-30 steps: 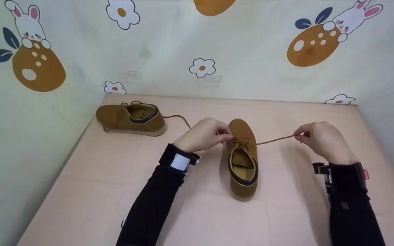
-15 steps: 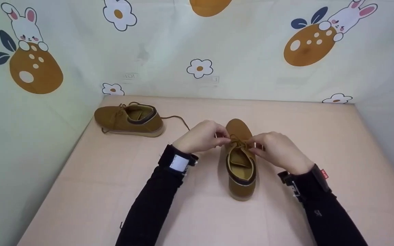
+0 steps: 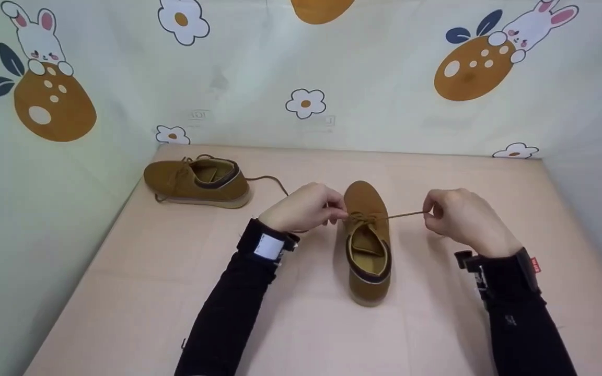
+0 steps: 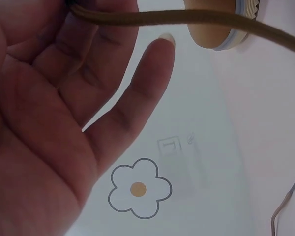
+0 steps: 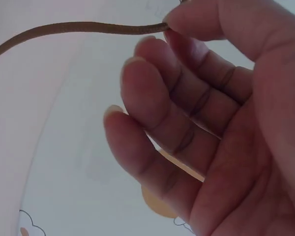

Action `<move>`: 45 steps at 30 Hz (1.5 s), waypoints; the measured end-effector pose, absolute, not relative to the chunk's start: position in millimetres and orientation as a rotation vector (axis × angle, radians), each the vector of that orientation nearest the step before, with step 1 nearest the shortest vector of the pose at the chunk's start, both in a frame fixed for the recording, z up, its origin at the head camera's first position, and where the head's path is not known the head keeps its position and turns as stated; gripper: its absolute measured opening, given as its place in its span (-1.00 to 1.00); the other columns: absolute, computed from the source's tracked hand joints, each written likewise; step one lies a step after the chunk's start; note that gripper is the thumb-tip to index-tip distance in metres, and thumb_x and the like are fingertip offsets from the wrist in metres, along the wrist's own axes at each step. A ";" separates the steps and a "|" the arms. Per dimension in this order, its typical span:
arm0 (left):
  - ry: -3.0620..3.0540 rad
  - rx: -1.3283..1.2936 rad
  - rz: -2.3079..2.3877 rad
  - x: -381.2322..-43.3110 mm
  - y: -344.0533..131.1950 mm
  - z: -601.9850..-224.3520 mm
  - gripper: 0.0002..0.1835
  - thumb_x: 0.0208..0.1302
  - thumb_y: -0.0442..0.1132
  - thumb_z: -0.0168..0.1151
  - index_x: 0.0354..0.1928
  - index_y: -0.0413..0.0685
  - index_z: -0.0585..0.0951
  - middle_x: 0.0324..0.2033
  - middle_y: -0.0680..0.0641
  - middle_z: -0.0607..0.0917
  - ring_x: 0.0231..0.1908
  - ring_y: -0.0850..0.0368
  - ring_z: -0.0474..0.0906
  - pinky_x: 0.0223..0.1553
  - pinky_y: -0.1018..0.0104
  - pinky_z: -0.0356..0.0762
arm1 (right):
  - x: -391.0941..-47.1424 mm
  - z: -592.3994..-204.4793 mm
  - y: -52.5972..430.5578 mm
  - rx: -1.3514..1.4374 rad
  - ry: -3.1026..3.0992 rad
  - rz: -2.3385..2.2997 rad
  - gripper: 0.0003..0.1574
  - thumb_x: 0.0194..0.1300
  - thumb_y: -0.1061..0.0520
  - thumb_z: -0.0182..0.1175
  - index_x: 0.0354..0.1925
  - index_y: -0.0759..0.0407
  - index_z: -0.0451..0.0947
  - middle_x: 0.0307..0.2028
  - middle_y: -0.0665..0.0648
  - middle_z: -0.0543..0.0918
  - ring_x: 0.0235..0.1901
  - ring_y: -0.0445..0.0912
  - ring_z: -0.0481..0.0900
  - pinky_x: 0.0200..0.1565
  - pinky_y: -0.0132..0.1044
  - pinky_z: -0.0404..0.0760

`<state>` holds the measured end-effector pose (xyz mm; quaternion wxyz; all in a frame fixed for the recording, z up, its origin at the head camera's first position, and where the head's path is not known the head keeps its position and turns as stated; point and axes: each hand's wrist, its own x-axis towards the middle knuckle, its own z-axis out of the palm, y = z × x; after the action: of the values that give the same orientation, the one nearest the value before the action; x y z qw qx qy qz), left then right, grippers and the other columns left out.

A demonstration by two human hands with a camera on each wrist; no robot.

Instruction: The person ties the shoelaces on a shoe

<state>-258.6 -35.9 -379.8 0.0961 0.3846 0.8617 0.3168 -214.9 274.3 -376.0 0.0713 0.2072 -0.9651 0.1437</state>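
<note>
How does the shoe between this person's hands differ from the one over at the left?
The central shoe points its toe forward, while the left shoe points its toe leftward. The right hand pinches a lace of the central shoe; no hand touches the left shoe. Both are brown lace-ups with dark collars.

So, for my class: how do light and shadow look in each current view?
Head view: soft, fairly even light, faint shadows beside the central brown lace-up shoe and below the right hand; left wrist view: the left hand dim against the brighter, pale flower-print backdrop; right wrist view: right hand and brown cord shoelace similarly dark against paler surroundings.
</note>
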 end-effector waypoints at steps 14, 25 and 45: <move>2.530 1.131 0.929 -258.5 -34.5 -378.3 -0.81 0.38 -0.15 0.27 -0.25 -0.10 0.76 -0.50 0.02 0.68 -0.53 0.26 0.51 -0.48 0.38 0.44 | -212.0 -383.4 242.8 0.949 -2.979 0.875 -0.73 0.30 0.28 0.26 -0.02 0.13 0.60 -0.57 -0.11 0.59 -0.70 -0.22 0.49 -0.58 -0.33 0.52; 2.547 1.199 0.914 -255.0 -43.2 -368.3 -0.84 0.36 -0.18 0.30 -0.36 -0.03 0.76 -0.57 0.05 0.65 -0.53 0.27 0.47 -0.39 0.36 0.42 | -205.0 -365.9 255.3 0.853 -2.801 0.576 -0.90 0.29 0.22 0.34 -0.35 0.02 0.72 -0.50 -0.14 0.64 -0.60 -0.27 0.45 -0.41 -0.23 0.50; 2.441 1.034 0.780 -265.9 -67.9 -374.6 -0.84 0.28 -0.18 0.36 -0.42 -0.05 0.78 -0.62 0.12 0.67 -0.47 0.17 0.59 -0.41 0.34 0.40 | -215.6 -375.2 285.8 0.691 -3.138 0.509 -0.84 0.27 0.19 0.32 -0.41 -0.07 0.72 -0.60 -0.15 0.61 -0.52 -0.18 0.51 -0.34 -0.10 0.46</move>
<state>-265.9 -67.9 -374.6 0.1881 0.3677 0.8676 0.2771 -215.6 285.8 -375.2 -0.0559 0.2119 -0.9631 0.1561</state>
